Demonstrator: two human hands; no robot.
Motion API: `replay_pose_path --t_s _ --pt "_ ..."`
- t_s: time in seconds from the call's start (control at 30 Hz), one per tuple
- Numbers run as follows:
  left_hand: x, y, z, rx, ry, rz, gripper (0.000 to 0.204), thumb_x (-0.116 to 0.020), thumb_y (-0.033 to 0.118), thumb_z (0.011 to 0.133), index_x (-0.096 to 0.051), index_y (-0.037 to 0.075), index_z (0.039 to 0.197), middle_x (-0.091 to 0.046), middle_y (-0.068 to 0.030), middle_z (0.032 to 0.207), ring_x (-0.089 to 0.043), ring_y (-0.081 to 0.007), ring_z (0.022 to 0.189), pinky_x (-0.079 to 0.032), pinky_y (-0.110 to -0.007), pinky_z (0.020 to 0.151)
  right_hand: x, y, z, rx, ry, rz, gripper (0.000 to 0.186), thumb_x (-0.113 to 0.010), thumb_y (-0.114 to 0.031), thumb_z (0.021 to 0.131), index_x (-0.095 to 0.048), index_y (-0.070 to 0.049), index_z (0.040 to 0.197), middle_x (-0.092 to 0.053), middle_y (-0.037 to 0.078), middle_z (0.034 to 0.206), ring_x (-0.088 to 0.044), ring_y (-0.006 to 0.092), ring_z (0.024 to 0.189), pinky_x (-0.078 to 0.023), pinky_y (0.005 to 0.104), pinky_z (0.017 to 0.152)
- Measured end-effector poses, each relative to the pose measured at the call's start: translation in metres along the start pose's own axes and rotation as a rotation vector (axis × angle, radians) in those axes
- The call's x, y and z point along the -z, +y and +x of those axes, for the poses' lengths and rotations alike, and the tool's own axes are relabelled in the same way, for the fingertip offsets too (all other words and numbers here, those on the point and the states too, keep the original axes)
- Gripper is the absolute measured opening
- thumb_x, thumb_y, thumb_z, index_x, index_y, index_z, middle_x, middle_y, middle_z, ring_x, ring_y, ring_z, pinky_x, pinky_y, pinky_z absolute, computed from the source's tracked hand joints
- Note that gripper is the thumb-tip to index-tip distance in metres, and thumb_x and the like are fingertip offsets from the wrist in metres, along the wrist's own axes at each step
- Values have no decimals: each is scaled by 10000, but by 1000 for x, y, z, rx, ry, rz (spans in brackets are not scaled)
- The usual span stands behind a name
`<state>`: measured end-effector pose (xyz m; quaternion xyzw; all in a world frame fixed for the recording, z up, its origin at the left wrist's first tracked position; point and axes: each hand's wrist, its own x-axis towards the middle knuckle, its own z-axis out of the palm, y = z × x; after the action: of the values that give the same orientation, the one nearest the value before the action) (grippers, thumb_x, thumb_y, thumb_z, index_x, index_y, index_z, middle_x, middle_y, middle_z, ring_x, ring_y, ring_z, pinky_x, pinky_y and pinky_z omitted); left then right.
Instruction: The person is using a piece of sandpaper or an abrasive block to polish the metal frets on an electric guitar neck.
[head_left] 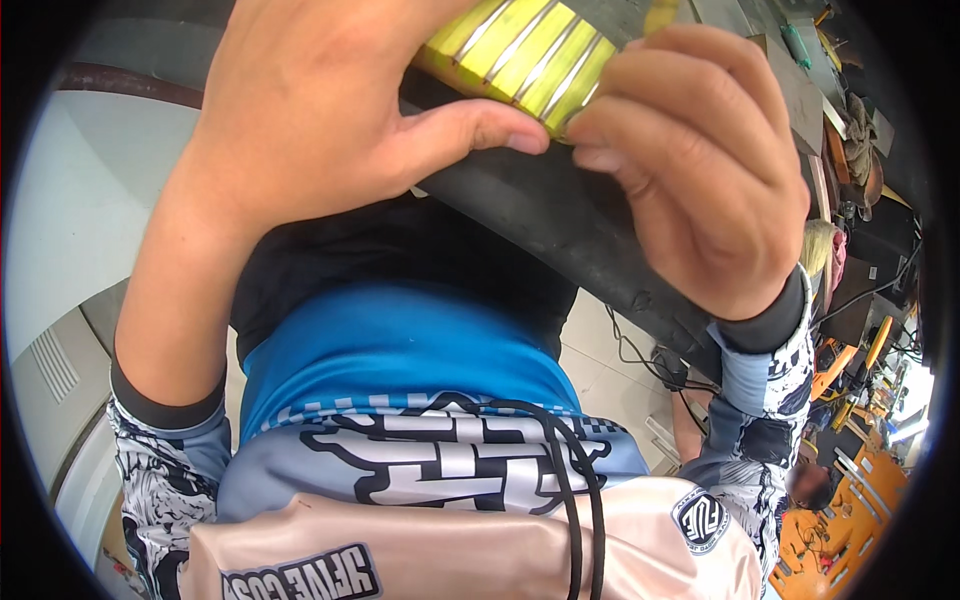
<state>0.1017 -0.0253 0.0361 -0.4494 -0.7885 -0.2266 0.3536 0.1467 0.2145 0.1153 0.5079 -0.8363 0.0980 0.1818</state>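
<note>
Yellow ribbed block (525, 50) up close at top centre, lying on a black curved tube (560, 225). My left hand (310, 110) clamps its left end, thumb beneath. My right hand (700, 165) pinches the right edge, fingers (610, 130) curled. Cluttered bench (850, 130) far right; little room between my hands.

1. The yellow striped thing (525, 50) runs off the top edge, and both hands cover parts of it, so its whole shape cannot be seen
2. The left hand (310, 110) is cut off at the top, so its fingers are out of sight
3. The right hand (700, 160) curls its fingers (640, 150) inward, hiding the tips
4. The cluttered bench (850, 130) at the far right is too small and bent to make out
5. A person (815, 485) low on the right is blurred
</note>
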Motion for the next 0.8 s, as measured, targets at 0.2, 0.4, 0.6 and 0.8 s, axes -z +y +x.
replay_pose_path --t_s 0.2,0.4,0.6,0.8 --pt "6 5 3 -2 23 -125 777 -838 589 761 -660 17 1256 -637 -150 1147 -613 -315 1090 -424 -439 944 -4 9 -8 42 50 -181 242 -825 -152 695 -763 -99 922 -699 34 969 -617 257 889 -487 401 799" --pt "12 9 7 37 -65 -71 785 -829 606 764 -662 14 1251 -638 -150 1147 -616 -315 1085 -426 -439 948 1 12 -10 35 6 -262 280 -798 -102 647 -753 -68 921 -704 66 991 -641 308 952 -510 407 821" --pt "9 3 2 10 -118 37 792 -820 620 769 -663 12 1251 -640 -156 1154 -618 -322 1097 -427 -438 957 13 0 -2 28 -128 -345 225 -837 -187 693 -769 -126 899 -697 4 955 -604 209 862 -460 413 814" --pt "2 5 7 -36 46 -85 778 -817 614 774 -669 14 1247 -640 -156 1150 -620 -325 1094 -426 -441 964 -35 2 -35 -132 291 27 223 -839 -182 691 -775 -125 897 -699 -2 960 -620 184 871 -446 411 809"
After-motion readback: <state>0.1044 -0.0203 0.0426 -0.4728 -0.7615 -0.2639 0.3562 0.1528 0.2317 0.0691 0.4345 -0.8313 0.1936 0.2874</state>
